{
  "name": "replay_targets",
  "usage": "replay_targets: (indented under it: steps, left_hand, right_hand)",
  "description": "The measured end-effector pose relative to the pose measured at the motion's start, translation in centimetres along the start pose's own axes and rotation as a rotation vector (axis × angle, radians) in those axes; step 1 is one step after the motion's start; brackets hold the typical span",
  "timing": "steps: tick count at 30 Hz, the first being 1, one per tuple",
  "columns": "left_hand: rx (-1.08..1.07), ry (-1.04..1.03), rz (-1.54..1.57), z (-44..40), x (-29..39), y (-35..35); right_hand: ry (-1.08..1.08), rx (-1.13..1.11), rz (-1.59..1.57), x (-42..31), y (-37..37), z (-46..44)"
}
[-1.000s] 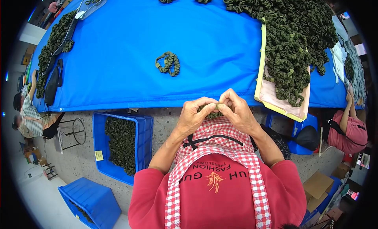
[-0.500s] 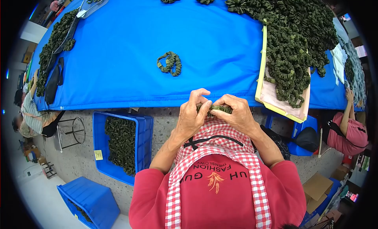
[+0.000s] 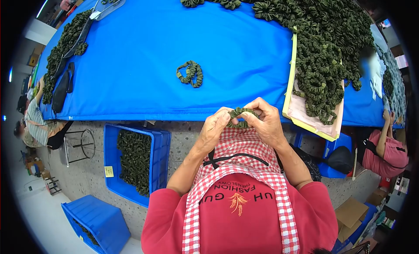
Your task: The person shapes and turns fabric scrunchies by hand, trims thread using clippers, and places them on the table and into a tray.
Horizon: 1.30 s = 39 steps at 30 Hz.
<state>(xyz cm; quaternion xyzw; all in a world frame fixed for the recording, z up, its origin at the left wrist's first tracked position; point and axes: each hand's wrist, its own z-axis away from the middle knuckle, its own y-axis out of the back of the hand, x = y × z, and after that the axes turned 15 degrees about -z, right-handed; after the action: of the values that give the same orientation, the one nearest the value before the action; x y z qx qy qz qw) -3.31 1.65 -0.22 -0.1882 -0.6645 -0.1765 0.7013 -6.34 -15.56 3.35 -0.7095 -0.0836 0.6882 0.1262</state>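
Between my two hands I hold a dark green scrunchie [image 3: 238,124], just in front of the table's near edge. My left hand [image 3: 214,129] pinches its left side, fingers closed. On the other side, my right hand [image 3: 264,121] grips it with thumb and fingers, partly covering it. Farther in on the blue cloth lies a pair of overlapping green scrunchies [image 3: 190,74]. A yellow-edged tray [image 3: 288,97] to the right carries a heap of scrunchies [image 3: 321,86].
A large pile of scrunchies [image 3: 323,25] covers the table's far right. Blue crates [image 3: 160,160] with scrunchies stand on the floor at left. One person [image 3: 39,123] is at the far left, another [image 3: 384,151] at the far right. A black pouch [image 3: 61,91] lies at left.
My fingers have shifted on the scrunchie, and more of its ring now shows between my hands. The pair on the cloth looks the same.
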Motion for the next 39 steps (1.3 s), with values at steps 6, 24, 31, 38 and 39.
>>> replay_targets:
  steps: [6, 24, 31, 38, 39]
  left_hand:
    - [-0.051, -0.069, -0.174, 0.0, 0.0, 0.5]
    - [-0.127, 0.073, -0.048, -2.9, -3.1, 0.8]
    - [-0.203, 0.064, -0.037, -3.5, -6.2, 3.1]
    - [-0.191, 0.056, -0.044, -2.2, -6.6, 4.0]
    - [-0.182, 0.055, -0.038, -2.2, -6.7, 4.0]
  right_hand:
    - [0.342, -0.069, 0.376, -0.4, -0.4, 0.1]
    - [0.232, 0.345, 0.545, -2.4, 6.2, 0.1]
    - [0.333, 0.682, 1.316, -3.1, 12.5, -2.6]
    - [0.042, 0.406, 1.422, 0.9, 12.4, -5.1]
    - [-0.024, 0.373, 1.395, 0.9, 12.4, -4.8]
